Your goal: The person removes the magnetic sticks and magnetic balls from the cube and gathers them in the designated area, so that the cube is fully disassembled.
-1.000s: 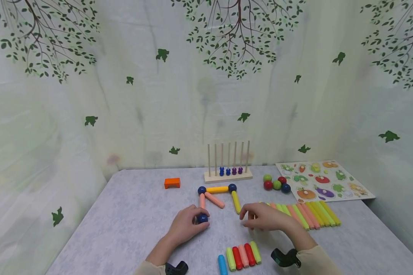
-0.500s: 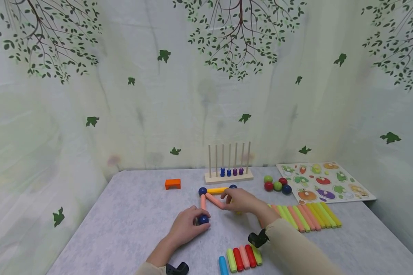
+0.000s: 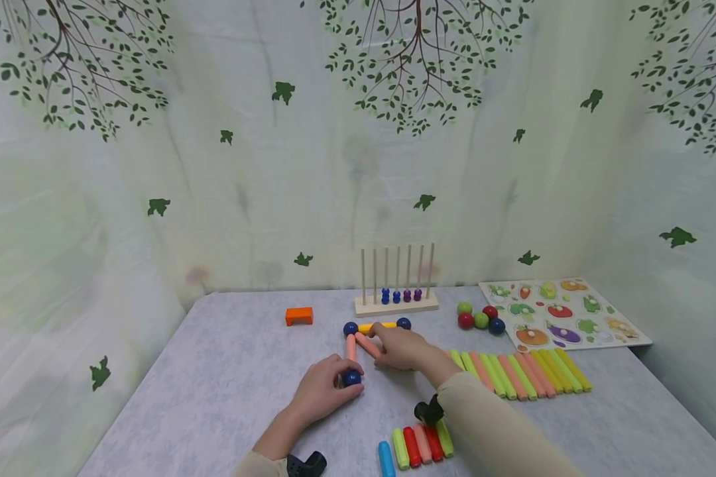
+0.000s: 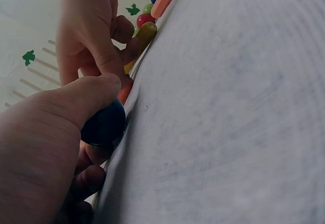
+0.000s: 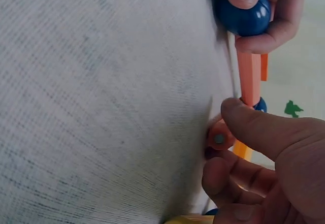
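Observation:
My left hand (image 3: 325, 389) holds a dark blue ball (image 3: 352, 377) between thumb and fingers. A pink stick (image 3: 351, 347) runs from that ball to a second blue ball (image 3: 350, 329). From there a yellow stick (image 3: 365, 328) reaches a third blue ball (image 3: 403, 323). Another pink stick (image 3: 366, 345) slants away from the corner, and my right hand (image 3: 401, 347) pinches its near end. That stick's end (image 5: 219, 138), with a grey metal dot, shows between thumb and fingers in the right wrist view. A yellow stick (image 4: 148, 33), hidden behind my right hand in the head view, appears in the left wrist view.
A row of coloured sticks (image 3: 531, 374) lies to the right, with a shorter group (image 3: 416, 446) and a blue stick (image 3: 386, 458) in front. Behind are a peg rack (image 3: 396, 305), an orange block (image 3: 299, 316), several loose balls (image 3: 480, 320) and a vegetable picture board (image 3: 557, 315).
My right hand has moved left from beside the stick row to the slanted pink stick and now pinches it. My left hand stays on its ball.

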`<move>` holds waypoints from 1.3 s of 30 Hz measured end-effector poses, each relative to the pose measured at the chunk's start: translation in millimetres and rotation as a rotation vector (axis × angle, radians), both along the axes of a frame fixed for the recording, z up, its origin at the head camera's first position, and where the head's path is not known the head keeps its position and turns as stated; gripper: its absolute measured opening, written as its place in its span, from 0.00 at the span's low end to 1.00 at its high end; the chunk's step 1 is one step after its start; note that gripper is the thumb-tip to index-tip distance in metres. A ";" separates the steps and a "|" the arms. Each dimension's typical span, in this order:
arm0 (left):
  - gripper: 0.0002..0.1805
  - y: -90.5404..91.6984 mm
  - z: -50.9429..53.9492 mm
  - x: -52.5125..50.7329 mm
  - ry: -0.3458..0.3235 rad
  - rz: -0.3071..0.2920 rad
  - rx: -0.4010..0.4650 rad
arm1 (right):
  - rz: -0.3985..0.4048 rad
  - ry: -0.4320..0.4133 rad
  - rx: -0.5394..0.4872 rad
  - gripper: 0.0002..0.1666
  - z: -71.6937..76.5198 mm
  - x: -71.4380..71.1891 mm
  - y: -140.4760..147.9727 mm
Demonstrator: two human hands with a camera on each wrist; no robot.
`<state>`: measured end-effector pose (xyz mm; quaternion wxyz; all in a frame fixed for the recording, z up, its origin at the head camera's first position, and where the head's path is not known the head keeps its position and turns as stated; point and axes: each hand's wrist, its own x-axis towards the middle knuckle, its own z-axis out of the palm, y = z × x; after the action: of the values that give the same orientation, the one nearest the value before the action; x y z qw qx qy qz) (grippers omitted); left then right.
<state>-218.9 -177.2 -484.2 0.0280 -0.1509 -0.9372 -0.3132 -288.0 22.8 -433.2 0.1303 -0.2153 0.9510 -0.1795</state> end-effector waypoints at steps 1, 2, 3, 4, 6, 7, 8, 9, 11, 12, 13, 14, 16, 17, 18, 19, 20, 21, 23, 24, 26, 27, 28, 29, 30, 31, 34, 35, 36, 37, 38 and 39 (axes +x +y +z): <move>0.14 -0.2 0.0 0.0 0.000 -0.003 0.002 | 0.010 0.011 0.009 0.26 0.0 0.2 -0.7; 0.14 -0.4 -0.1 -0.1 0.001 -0.005 0.002 | 0.021 0.022 0.018 0.25 -0.1 0.4 -1.2; 0.14 -0.5 -0.3 -0.1 0.000 -0.008 0.003 | 0.033 0.035 0.026 0.25 -0.4 0.4 -1.4; 0.14 -0.6 -0.6 -0.3 -0.001 -0.011 0.004 | 0.044 0.046 0.033 0.24 -0.5 0.7 -1.5; 0.14 -0.6 -1.1 -0.5 0.000 -0.013 0.000 | 0.061 0.071 0.042 0.23 -1.1 0.9 -1.6; 0.14 -0.6 -1.3 -0.6 0.003 -0.016 -0.001 | 0.065 0.081 0.043 0.23 -1.1 1.3 -1.7; 0.14 -0.5 -1.3 -0.7 0.004 -0.017 -0.003 | 0.067 0.091 0.046 0.22 -1.0 1.5 -1.7; 0.14 -0.5 -1.3 -0.8 0.005 -0.016 -0.005 | 0.067 0.099 0.048 0.21 -0.9 1.8 -1.9; 0.14 -0.5 -1.4 -1.1 0.006 -0.016 -0.008 | 0.063 0.107 0.060 0.18 -0.4 2.5 -2.9; 0.14 -0.6 -1.5 -1.3 0.004 -0.015 -0.008 | 0.060 0.107 0.074 0.17 -0.1 2.9 -3.6; 0.14 -0.7 -1.9 -1.5 0.001 -0.013 -0.006 | 0.058 0.103 0.089 0.16 -0.2 3.0 -4.5; 0.14 -0.8 -1.9 -1.7 -0.005 -0.009 -0.004 | 0.056 0.098 0.103 0.15 -0.5 2.9 -5.6; 0.15 -1.0 -2.8 -2.3 -0.012 0.000 -0.003 | 0.059 0.089 0.138 0.14 -1.2 2.7 -7.2; 0.15 -1.0 -3.0 -2.4 -0.016 0.003 -0.002 | 0.060 0.082 0.155 0.14 -1.3 2.8 -7.3; 0.14 -0.9 -3.4 -2.5 -0.018 0.006 -0.003 | 0.061 0.075 0.170 0.14 -1.1 3.4 -7.0; 0.14 -0.8 -3.8 -2.5 -0.018 0.006 -0.002 | 0.061 0.066 0.176 0.14 -0.6 3.7 -6.3; 0.14 -0.7 -3.9 -2.4 -0.017 0.008 -0.004 | 0.065 0.061 0.182 0.14 0.3 4.4 -4.9; 0.14 -0.6 -4.0 -2.4 -0.015 0.009 -0.004 | 0.068 0.056 0.185 0.14 2.0 5.4 -3.0; 0.14 -0.3 -3.9 -1.7 -0.014 0.007 -0.003 | 0.063 0.042 0.170 0.15 6.0 8.1 2.7; 0.15 -0.1 -3.9 -1.5 -0.013 0.008 -0.003 | 0.057 0.033 0.148 0.15 8.0 9.3 6.4; 0.15 0.4 -3.5 -1.5 -0.014 0.009 -0.005 | 0.041 0.028 0.083 0.15 11.6 11.6 15.3; 0.15 0.5 -3.1 -1.6 -0.014 0.009 -0.007 | 0.027 0.020 0.033 0.15 13.3 12.7 20.1; 0.15 0.6 -2.7 -1.7 -0.015 0.011 -0.007 | 0.012 0.011 -0.024 0.13 14.3 13.7 25.2; 0.15 0.7 -2.3 -2.0 -0.017 0.013 -0.009 | 0.001 0.012 -0.084 0.11 15.2 14.3 30.4; 0.15 0.9 -1.8 -2.1 -0.017 0.013 -0.011 | -0.013 0.017 -0.141 0.09 15.4 14.8 35.4; 0.15 0.6 -1.6 -2.0 -0.017 0.014 -0.012 | -0.030 0.022 -0.199 0.07 15.5 15.6 39.7; 0.16 0.2 -1.0 -1.4 -0.014 0.013 -0.012 | -0.109 0.017 -0.374 0.05 15.1 17.7 51.8; 0.16 0.2 -1.0 -1.4 -0.012 0.010 -0.014 | -0.137 0.017 -0.422 0.05 14.6 18.0 55.6; 0.16 0.3 -1.0 -1.3 -0.010 0.009 -0.015 | -0.170 0.004 -0.468 0.06 13.7 18.2 59.6; 0.16 0.4 -1.1 -1.3 -0.009 0.008 -0.016 | -0.198 -0.009 -0.514 0.07 13.4 18.7 63.7; 0.16 0.6 -1.0 -1.3 -0.010 0.008 -0.015 | -0.221 -0.022 -0.554 0.10 12.9 18.8 67.6; 0.15 0.7 -1.0 -1.3 -0.010 0.008 -0.015 | -0.241 -0.032 -0.588 0.12 12.2 19.0 71.7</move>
<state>-220.2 -176.5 -485.2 0.0232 -0.1458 -0.9403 -0.3068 -269.0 94.5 -420.9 0.0554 -0.1264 0.8749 -0.4641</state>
